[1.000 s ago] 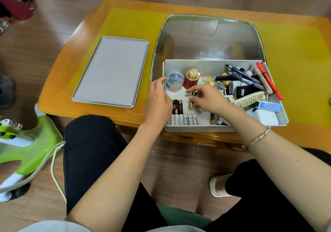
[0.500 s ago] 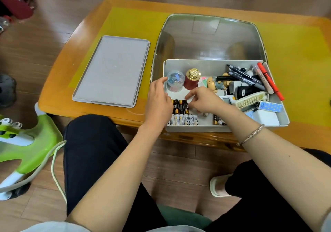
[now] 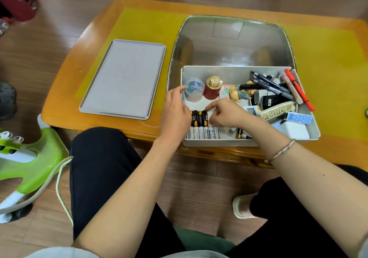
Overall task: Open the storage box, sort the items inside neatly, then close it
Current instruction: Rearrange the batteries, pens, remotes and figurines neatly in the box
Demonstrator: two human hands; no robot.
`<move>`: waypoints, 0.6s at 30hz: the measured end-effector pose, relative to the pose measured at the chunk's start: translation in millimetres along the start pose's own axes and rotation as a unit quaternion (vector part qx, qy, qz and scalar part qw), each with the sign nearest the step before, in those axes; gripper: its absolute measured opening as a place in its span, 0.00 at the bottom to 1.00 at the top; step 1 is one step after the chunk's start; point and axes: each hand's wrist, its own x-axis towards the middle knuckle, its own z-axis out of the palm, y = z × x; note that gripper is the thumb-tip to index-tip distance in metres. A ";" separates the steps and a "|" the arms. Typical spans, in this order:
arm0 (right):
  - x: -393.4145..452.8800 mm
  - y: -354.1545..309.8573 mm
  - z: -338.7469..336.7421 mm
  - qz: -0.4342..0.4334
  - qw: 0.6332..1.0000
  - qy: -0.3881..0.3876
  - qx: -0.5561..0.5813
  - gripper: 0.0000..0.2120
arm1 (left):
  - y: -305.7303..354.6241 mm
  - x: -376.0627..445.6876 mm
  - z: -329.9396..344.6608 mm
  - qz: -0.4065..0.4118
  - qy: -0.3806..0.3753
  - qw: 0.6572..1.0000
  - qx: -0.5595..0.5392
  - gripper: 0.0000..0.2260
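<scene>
Storage box [image 3: 235, 72] is sitting open at the table's [image 3: 65, 106] near edge, right of centre, its grey lid [image 3: 123, 78] lying flat toward the table's left edge, likely parked there to keep the box reachable. Left hand [image 3: 176, 114] is resting over the box's left wall, fingers loosely bent and holding nothing visible, seemingly steadying the box or backing the row. Right hand [image 3: 225, 114] is reaching into the box's near-left corner with fingers curled onto the row of batteries [image 3: 201, 126]; whether it is pinching one or just nudging it, cannot tell. Batteries are lying side by side along the near wall, probably being lined up as one group. Clear round tub [image 3: 194, 89] and red jar with gold cap [image 3: 213, 89] are standing in the far-left corner. Pens and markers [image 3: 278, 86], a bear figurine [image 3: 239, 94] and remotes [image 3: 278, 112] are piling unsorted at the right end. Readable print: "Heybrig…" on the white batteries; other labels too small.
</scene>
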 end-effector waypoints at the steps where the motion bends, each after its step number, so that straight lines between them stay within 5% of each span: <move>1: -1.6 0.7 -3.4 -0.013 1.000 0.011 -0.006 0.21 | -0.2 0.2 0.2 0.000 -0.001 1.000 0.000 0.20; 6: -13.1 10.8 -30.9 -0.060 0.995 0.063 -0.057 0.13 | -0.5 0.6 0.1 -0.002 -0.002 1.000 -0.009 0.20; 18: -35.1 31.3 -31.0 -0.048 0.951 -0.018 -0.305 0.12 | -0.8 -0.4 -0.1 -0.001 -0.002 1.000 -0.015 0.20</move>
